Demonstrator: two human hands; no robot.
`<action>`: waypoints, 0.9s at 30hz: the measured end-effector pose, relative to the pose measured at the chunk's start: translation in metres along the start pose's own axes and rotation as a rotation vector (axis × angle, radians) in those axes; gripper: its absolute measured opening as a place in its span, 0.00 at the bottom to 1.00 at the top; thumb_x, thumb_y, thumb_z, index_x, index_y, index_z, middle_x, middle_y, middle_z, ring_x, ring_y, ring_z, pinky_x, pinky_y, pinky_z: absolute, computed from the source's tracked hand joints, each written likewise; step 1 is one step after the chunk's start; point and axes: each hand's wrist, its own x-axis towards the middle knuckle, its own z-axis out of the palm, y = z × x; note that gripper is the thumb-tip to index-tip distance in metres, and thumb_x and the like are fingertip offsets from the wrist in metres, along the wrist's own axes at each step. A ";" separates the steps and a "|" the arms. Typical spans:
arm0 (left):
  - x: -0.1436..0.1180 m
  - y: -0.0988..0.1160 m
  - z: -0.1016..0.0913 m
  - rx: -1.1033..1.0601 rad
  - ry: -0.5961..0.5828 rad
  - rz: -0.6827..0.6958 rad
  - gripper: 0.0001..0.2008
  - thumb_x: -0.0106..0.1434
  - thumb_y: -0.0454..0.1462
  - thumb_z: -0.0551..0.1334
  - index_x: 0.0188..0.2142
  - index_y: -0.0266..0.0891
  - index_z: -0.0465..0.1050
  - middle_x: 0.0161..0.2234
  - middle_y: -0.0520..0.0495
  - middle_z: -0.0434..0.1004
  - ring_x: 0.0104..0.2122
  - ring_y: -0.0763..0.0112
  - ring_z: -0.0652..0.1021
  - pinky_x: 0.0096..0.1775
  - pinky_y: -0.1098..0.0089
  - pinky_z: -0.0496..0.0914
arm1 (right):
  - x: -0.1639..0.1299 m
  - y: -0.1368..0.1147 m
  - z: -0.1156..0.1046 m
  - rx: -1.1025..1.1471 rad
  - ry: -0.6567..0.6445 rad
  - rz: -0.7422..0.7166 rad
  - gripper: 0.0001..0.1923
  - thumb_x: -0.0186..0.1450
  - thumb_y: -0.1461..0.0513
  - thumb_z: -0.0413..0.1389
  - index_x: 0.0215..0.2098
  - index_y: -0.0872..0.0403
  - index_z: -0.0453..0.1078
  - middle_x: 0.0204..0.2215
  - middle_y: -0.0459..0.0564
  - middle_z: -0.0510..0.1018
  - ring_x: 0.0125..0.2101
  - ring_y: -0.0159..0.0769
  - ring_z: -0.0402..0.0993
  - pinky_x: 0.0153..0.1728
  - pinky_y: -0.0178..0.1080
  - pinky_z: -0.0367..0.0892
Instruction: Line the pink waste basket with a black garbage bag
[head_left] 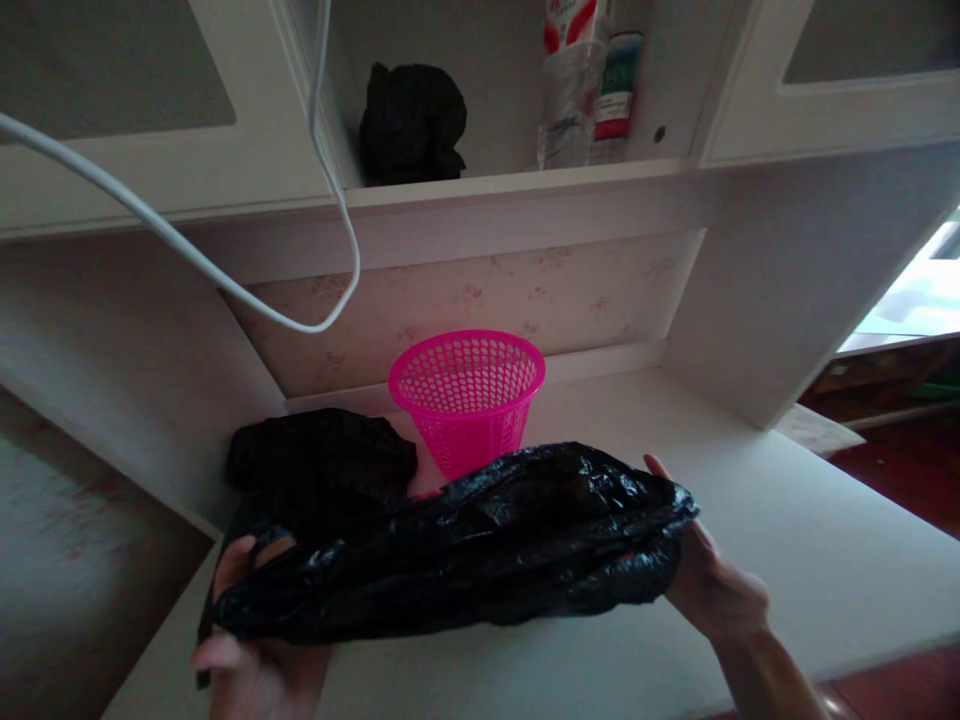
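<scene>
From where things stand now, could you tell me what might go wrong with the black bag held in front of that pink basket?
The black plastic bag is stretched between the left hand and right hand; the thin film could tear. The light pink basket stands right behind it and might be knocked over. The white cable hanging above could snag a raised hand.

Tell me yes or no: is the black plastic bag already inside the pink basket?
No. The black plastic bag is stretched between the left hand and right hand, in front of the pink basket.
</scene>
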 end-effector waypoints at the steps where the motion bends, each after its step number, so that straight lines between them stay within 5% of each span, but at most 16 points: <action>1: 0.000 -0.003 -0.005 0.014 -0.039 -0.021 0.43 0.40 0.66 0.75 0.55 0.62 0.77 0.50 0.61 0.83 0.45 0.61 0.81 0.34 0.67 0.83 | -0.003 0.000 0.003 -0.016 -0.041 -0.009 0.58 0.40 0.43 0.76 0.68 0.36 0.66 0.62 0.53 0.77 0.59 0.62 0.75 0.55 0.60 0.73; 3: 0.000 -0.007 -0.013 0.027 -0.092 -0.083 0.48 0.32 0.59 0.82 0.56 0.58 0.78 0.55 0.54 0.82 0.47 0.56 0.81 0.35 0.65 0.83 | -0.004 0.000 0.004 -0.055 -0.065 -0.027 0.58 0.39 0.39 0.75 0.67 0.37 0.68 0.64 0.53 0.75 0.60 0.60 0.74 0.54 0.57 0.74; 6: 0.000 -0.008 -0.014 0.084 -0.103 -0.045 0.29 0.36 0.48 0.85 0.38 0.50 0.82 0.44 0.52 0.84 0.40 0.61 0.83 0.31 0.72 0.81 | 0.003 -0.002 -0.004 -0.116 0.072 -0.042 0.39 0.52 0.41 0.72 0.60 0.34 0.74 0.59 0.48 0.80 0.50 0.49 0.81 0.46 0.48 0.77; 8: 0.001 -0.005 -0.011 0.074 -0.083 0.010 0.21 0.41 0.47 0.84 0.29 0.45 0.79 0.35 0.53 0.83 0.36 0.66 0.83 0.31 0.74 0.80 | 0.008 -0.005 -0.013 -0.159 0.136 -0.095 0.27 0.55 0.47 0.72 0.52 0.35 0.78 0.50 0.45 0.85 0.43 0.44 0.83 0.43 0.45 0.77; 12: 0.001 0.000 -0.006 -0.009 -0.050 0.047 0.21 0.42 0.49 0.83 0.27 0.45 0.77 0.33 0.56 0.81 0.33 0.67 0.83 0.31 0.71 0.82 | 0.007 -0.017 -0.022 -0.203 0.100 -0.251 0.15 0.55 0.49 0.72 0.38 0.41 0.78 0.36 0.45 0.85 0.37 0.46 0.82 0.44 0.50 0.77; 17: -0.001 0.003 -0.004 -0.077 -0.009 0.081 0.21 0.44 0.49 0.83 0.29 0.46 0.77 0.33 0.60 0.81 0.34 0.69 0.83 0.38 0.69 0.84 | -0.011 -0.035 -0.012 -0.153 0.101 -0.242 0.19 0.49 0.50 0.74 0.28 0.47 0.71 0.38 0.48 0.83 0.33 0.41 0.80 0.28 0.38 0.75; 20: -0.005 0.006 0.000 -0.138 0.003 0.125 0.20 0.48 0.48 0.82 0.32 0.48 0.76 0.32 0.63 0.78 0.32 0.75 0.79 0.46 0.69 0.84 | -0.017 -0.043 -0.005 -0.177 0.016 -0.192 0.25 0.40 0.51 0.77 0.31 0.47 0.72 0.29 0.48 0.79 0.25 0.37 0.75 0.20 0.34 0.71; 22: -0.007 0.008 0.001 -0.149 0.039 0.114 0.19 0.49 0.47 0.82 0.34 0.49 0.76 0.32 0.64 0.77 0.31 0.76 0.78 0.46 0.70 0.84 | -0.018 -0.046 -0.002 -0.183 0.006 -0.193 0.28 0.37 0.50 0.79 0.30 0.47 0.72 0.25 0.47 0.76 0.23 0.35 0.73 0.20 0.33 0.72; 27: -0.012 0.006 -0.011 -0.157 0.077 -0.042 0.17 0.52 0.46 0.80 0.38 0.56 0.78 0.39 0.68 0.80 0.40 0.71 0.83 0.42 0.69 0.85 | -0.017 -0.049 0.011 -0.125 0.223 -0.225 0.26 0.43 0.55 0.80 0.27 0.49 0.69 0.29 0.43 0.77 0.29 0.32 0.77 0.27 0.30 0.77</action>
